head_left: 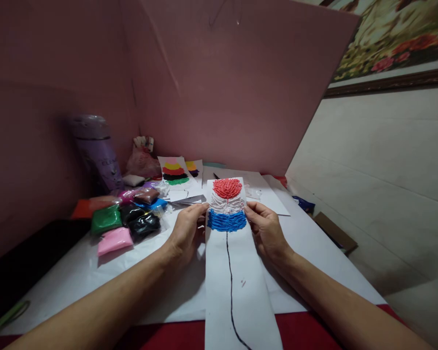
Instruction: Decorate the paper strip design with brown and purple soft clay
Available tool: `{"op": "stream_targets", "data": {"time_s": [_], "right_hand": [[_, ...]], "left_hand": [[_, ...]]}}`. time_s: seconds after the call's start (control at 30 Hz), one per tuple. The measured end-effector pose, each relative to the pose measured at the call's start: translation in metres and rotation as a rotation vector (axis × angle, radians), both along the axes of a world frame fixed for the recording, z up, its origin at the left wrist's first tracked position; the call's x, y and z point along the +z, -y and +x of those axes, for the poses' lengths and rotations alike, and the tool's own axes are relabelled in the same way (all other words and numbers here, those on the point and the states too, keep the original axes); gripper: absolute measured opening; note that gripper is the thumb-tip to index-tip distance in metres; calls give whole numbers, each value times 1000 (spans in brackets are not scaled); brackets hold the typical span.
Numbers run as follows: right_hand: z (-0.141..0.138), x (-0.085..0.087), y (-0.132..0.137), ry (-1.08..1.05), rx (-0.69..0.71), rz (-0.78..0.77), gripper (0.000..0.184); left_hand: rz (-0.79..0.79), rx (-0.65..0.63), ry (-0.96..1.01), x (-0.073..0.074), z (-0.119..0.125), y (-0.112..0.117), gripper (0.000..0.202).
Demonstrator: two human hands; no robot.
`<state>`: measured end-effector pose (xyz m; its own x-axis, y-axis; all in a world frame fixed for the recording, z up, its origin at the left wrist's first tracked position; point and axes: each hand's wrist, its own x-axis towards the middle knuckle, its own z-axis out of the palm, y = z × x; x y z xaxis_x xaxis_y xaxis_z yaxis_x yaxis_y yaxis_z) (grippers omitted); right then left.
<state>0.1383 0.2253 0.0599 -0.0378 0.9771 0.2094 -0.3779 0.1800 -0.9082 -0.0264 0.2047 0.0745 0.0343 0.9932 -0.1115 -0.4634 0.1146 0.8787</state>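
A long strip of white paper (237, 277) is held up in front of me, its lower end running past the bottom of the view. My left hand (190, 228) pinches its left edge, and my right hand (268, 231) grips the right edge at about the same height. On the upper part is a textured picture (227, 204) with a red top, a white middle band and a blue lower band. From the blue band a thin black wavy line runs down the paper. Both thumbs lie on the front; the other fingers are partly hidden behind.
Left on the white-covered table (160, 301) lie several clay-like packets, among them a green packet (105, 219) and a pink packet (115, 241). A purple bottle (98, 155) stands behind them. Farther back is a sheet with coloured bands (174, 171). Pink panels (222, 97) rise behind.
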Motion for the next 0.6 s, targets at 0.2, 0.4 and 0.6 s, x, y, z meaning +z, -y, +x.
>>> {"op": "stream_targets", "data": {"time_s": [0.2, 0.4, 0.6], "right_hand": [[0, -1, -1, 31, -25, -7, 18], [0, -2, 0, -2, -5, -54, 20], [-2, -2, 0, 45, -4, -65, 23]], "left_hand": [[-69, 48, -32, 3, -1, -1, 12], [-106, 272, -121, 2, -4, -4, 9], [-50, 473, -192, -1, -8, -10, 20]]}}
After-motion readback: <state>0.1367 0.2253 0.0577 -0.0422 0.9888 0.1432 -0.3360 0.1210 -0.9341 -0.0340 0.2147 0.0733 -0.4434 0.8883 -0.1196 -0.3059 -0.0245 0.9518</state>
